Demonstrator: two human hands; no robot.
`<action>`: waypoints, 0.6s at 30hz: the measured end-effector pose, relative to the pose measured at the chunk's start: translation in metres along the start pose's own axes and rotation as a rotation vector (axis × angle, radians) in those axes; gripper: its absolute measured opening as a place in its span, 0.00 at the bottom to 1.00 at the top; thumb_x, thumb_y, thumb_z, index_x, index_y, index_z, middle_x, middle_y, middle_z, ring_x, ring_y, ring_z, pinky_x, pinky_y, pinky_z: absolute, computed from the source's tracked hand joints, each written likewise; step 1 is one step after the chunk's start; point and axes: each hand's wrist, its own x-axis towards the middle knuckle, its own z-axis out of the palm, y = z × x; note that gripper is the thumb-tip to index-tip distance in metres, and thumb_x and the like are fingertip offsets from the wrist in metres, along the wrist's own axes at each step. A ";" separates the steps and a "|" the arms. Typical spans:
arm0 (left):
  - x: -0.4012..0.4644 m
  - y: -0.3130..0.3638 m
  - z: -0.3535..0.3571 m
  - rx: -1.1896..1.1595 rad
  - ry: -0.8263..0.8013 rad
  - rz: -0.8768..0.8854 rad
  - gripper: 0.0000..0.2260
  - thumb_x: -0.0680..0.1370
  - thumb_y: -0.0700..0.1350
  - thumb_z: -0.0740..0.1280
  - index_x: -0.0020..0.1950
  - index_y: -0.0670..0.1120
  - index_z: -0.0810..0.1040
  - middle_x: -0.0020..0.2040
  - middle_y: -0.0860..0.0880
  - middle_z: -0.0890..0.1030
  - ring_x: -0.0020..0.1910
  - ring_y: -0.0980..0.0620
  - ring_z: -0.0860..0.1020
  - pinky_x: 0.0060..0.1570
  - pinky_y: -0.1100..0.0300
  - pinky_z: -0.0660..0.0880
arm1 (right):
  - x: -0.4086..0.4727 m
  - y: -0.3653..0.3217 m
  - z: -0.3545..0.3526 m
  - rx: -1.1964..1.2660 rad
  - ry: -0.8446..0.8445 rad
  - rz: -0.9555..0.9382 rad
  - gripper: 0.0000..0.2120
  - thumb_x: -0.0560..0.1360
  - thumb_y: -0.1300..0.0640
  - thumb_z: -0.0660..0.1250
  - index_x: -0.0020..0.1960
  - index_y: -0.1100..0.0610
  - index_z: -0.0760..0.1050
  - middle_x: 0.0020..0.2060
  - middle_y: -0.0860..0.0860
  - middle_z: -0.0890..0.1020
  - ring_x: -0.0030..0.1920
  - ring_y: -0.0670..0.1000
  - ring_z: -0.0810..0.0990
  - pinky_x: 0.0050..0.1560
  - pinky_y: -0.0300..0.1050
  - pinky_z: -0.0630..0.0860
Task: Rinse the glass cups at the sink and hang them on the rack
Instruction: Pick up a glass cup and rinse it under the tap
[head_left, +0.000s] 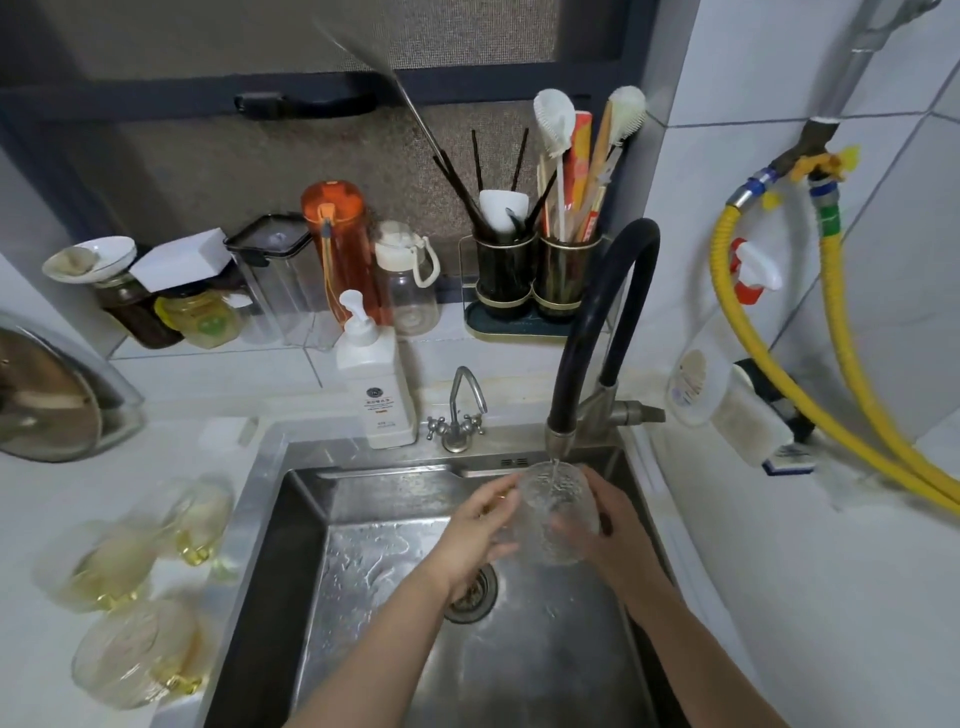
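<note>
A clear textured glass cup (550, 499) is held upright over the steel sink (291, 499), under the black faucet (602, 332), and water runs into its mouth. My left hand (478, 535) holds the cup from the left side. My right hand (608, 525) grips it from the right, fingers wrapped around its lower body. Three more glass cups with yellow handles (130, 649) (104, 566) (200, 519) lie on the white counter left of the sink. No rack shows.
A soap pump bottle (375, 384) and a small tap (460, 410) stand behind the sink. Bottles, jars and utensil holders (535, 275) line the back ledge. A pot lid (47, 395) leans at far left. Yellow hoses (841, 353) hang on the right wall.
</note>
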 end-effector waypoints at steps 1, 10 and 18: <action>0.003 -0.001 0.008 0.001 0.012 -0.008 0.15 0.75 0.50 0.68 0.63 0.54 0.77 0.59 0.50 0.79 0.55 0.52 0.79 0.50 0.56 0.80 | -0.001 0.000 -0.005 -0.008 0.019 0.001 0.16 0.70 0.52 0.73 0.56 0.46 0.77 0.50 0.46 0.83 0.52 0.47 0.82 0.53 0.45 0.79; 0.022 0.004 0.040 0.018 0.130 0.002 0.12 0.77 0.44 0.67 0.59 0.42 0.80 0.44 0.51 0.84 0.37 0.60 0.80 0.35 0.65 0.78 | -0.033 0.023 -0.008 -0.032 0.222 0.116 0.21 0.67 0.49 0.75 0.58 0.43 0.73 0.51 0.39 0.81 0.52 0.39 0.80 0.49 0.35 0.77; 0.018 0.006 0.030 -0.055 0.180 0.018 0.10 0.77 0.45 0.68 0.55 0.43 0.81 0.45 0.49 0.84 0.42 0.54 0.82 0.34 0.60 0.79 | -0.021 0.007 -0.002 0.005 0.149 0.093 0.24 0.66 0.45 0.74 0.60 0.44 0.73 0.52 0.42 0.81 0.54 0.43 0.80 0.54 0.45 0.79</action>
